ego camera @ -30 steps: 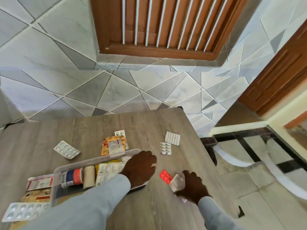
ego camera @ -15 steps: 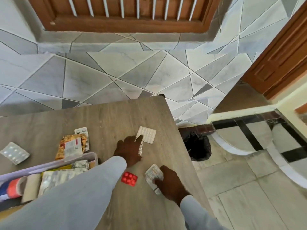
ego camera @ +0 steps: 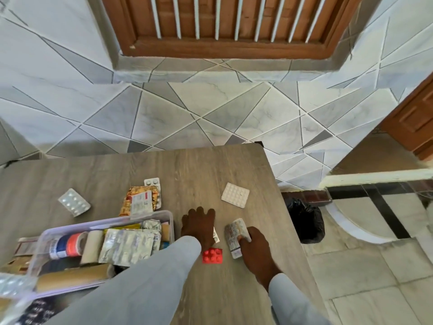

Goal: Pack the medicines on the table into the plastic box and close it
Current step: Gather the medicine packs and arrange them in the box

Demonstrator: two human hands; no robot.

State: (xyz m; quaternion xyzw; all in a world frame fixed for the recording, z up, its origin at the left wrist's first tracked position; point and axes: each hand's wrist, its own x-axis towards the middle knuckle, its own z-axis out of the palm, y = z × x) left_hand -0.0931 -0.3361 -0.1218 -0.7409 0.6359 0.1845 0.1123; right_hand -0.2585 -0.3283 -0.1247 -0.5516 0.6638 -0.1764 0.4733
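Right now the right hand has its fingers curled round a flat white pill strip with tiny print, thumb on top, so the strip can lift off the grey wooden table. The left hand lies palm down with its fingers bent over a small silvery strip (only an edge peeks out, so I cannot tell if it is truly gripped). Just behind that wrist, between both hands, sits a little red pill pack, an easy next grab.

Left of the left fingers stands the clear plastic box with no lid on, already stuffed with strips and rolls, close by so packing takes a short reach. Beyond the fingertips waits a square white pill sheet. Past the box lie an orange packet and a shiny blister strip, probably for later.
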